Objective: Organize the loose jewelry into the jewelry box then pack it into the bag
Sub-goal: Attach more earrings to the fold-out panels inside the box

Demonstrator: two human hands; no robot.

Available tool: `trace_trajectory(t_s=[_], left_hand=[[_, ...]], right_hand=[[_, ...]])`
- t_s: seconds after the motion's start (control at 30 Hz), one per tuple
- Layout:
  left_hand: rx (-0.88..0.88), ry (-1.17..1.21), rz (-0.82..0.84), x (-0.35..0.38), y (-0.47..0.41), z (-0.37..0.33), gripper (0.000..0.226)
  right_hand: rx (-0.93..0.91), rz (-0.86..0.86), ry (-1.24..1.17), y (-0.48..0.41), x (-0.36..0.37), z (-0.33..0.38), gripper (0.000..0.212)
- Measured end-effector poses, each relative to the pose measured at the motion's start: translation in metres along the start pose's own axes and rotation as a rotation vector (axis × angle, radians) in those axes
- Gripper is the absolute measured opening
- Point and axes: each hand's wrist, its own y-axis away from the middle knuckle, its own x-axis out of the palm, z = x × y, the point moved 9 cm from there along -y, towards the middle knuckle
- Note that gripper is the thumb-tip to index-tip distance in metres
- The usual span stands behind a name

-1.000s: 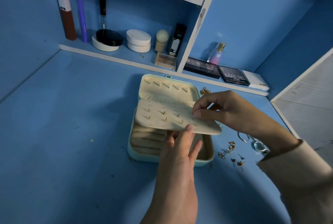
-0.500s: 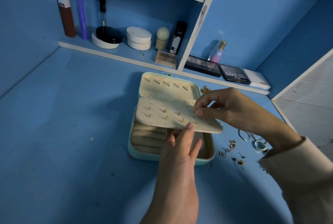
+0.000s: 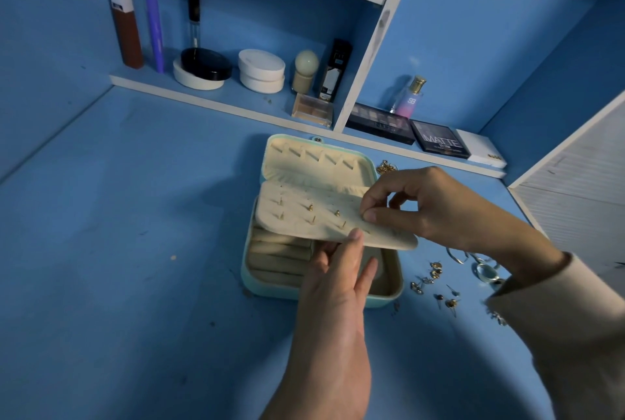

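Observation:
A teal jewelry box [image 3: 270,287] with a cream lining lies open in the middle of the blue table. Its cream earring panel [image 3: 304,216] is lifted off the tray and carries several gold studs. My left hand [image 3: 338,287] reaches under the panel's front edge with straight fingers and props it up. My right hand [image 3: 433,206] pinches the panel's right part between thumb and forefinger; anything small between the fingertips is hidden. Loose earrings [image 3: 434,279] and silver rings [image 3: 485,272] lie on the table right of the box. A gold chain [image 3: 385,167] lies behind it.
A low shelf [image 3: 209,100] along the back wall holds cosmetic jars, tubes, a perfume bottle [image 3: 407,98] and eyeshadow palettes [image 3: 439,142]. A white slatted surface [image 3: 581,179] borders the table on the right. No bag is in view.
Both hands and the lifted panel hold nearly the same pose. My right fingertips have shifted slightly along the panel.

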Motion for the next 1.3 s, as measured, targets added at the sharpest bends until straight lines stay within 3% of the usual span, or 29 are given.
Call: trace_trajectory(t_s=[0.8, 1.17, 1.3], left_hand=[[-0.014, 0.074, 0.040, -0.001, -0.001, 0.001, 0.041], [0.067, 0.058, 0.092, 0.004, 0.004, -0.006, 0.049], [0.080, 0.018, 0.122, 0.007, 0.003, -0.008, 0.060]], right_hand=[[-0.022, 0.230, 0.155, -0.019, 0.006, 0.016, 0.011], [0.066, 0.175, -0.018, -0.012, 0.004, 0.001, 0.013], [0.076, 0.094, -0.276, -0.002, -0.005, -0.011, 0.027]])
